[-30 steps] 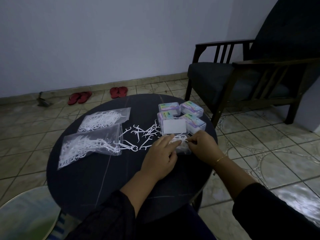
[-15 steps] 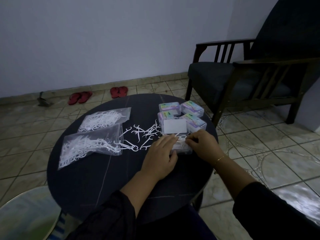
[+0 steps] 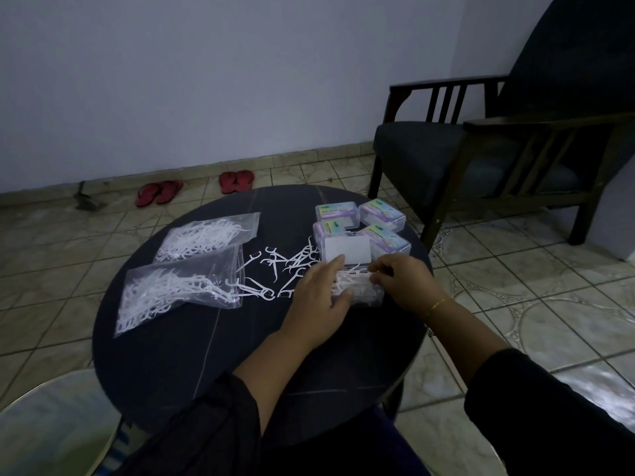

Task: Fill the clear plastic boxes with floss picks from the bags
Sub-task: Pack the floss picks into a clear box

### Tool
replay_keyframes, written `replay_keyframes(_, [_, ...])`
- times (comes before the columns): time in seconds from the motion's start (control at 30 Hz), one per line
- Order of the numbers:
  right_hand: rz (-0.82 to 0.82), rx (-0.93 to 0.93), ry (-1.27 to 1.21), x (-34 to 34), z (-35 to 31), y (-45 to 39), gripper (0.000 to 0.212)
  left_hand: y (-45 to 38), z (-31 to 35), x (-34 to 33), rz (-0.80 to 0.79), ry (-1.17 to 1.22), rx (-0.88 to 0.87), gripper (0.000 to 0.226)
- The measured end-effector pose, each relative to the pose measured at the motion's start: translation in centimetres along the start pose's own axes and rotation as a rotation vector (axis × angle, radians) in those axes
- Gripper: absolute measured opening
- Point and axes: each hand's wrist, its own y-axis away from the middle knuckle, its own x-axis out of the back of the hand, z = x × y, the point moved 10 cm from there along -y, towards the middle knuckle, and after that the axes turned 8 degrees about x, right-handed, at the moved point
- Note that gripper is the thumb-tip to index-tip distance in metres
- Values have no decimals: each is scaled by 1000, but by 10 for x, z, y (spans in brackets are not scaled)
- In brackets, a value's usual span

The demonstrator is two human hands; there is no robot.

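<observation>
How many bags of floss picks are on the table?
2. One bag lies at the far left of the round table; the other bag lies just in front of it, nearer the person, with loose picks spilling out of its right end.

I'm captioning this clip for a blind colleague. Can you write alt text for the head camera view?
Both hands, left hand and right hand, press floss picks into an open clear plastic box on a round dark table. Loose floss picks and two clear bags of picks lie to the left; four closed boxes sit behind, near a dark armchair.
</observation>
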Motion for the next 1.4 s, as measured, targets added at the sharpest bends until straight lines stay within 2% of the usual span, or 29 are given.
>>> replay_keyframes(0.13, [12,22,-4,1,-4,-3,26,-8,12,-4,-40,-115,-17,64])
replay_keyframes(0.37, [13,104,49,2,-15,-6,27,-20,18,-5,-113,-148,-6,57])
replay_keyframes(0.53, [38,114,47,3,-11,-6,23,-13,15,4,-67,-150,-22,56])
replay_keyframes(0.7, [227,1,-140,19,10,-6,20,-7,6,22,28,-32,-8,78])
replay_keyframes(0.87, [228,-52,-345,18,8,-5,30,-6,-12,12,-26,-17,74,116])
replay_keyframes(0.97, [245,-44,-383,19,5,-4,34,-5,-10,12,-10,-24,85,122])
replay_keyframes(1.1, [285,11,-303,21,0,0,39,4,-13,22,92,-135,101,104])
replay_keyframes(1.2, [208,96,-107,12,-11,0,37,17,-7,36,257,-232,10,75])
replay_keyframes(1.27, [173,123,-3,4,-14,1,39,27,-5,42,365,-283,8,61])
replay_keyframes(1.33, [184,117,53,2,-15,4,45,33,-6,45,419,-330,51,56])
replay_keyframes(1.4, [175,103,116,-3,-14,8,48,36,-7,42,406,-389,102,59])
